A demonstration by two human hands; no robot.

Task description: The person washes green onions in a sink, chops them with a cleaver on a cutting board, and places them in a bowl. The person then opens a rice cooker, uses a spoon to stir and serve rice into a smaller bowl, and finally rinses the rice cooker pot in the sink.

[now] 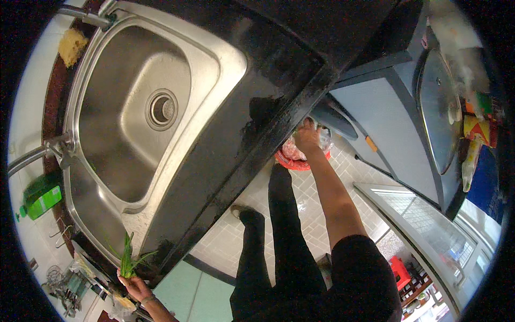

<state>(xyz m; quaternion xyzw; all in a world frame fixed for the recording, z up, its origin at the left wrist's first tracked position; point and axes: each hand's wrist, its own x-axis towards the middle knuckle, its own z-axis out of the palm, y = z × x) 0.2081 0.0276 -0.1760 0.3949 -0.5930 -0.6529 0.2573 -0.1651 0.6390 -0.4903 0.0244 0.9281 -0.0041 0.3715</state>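
My left hand grips a small bunch of green leafy stalks, probably scallions, over the near edge of the stainless steel double sink. The leaf tips point toward the smaller basin. Far to the other side, my right hand reaches down to a red bin lined with clear plastic. The bin stands on the floor beside the dark counter. My right fingers are partly hidden at the bin, so whether they hold anything is unclear.
A black countertop borders the sink. Along the wall are a green detergent bottle, a yellow sponge-like scrubber and a faucet. A grey fridge-like appliance with a glass lid stands right, near an open glazed door.
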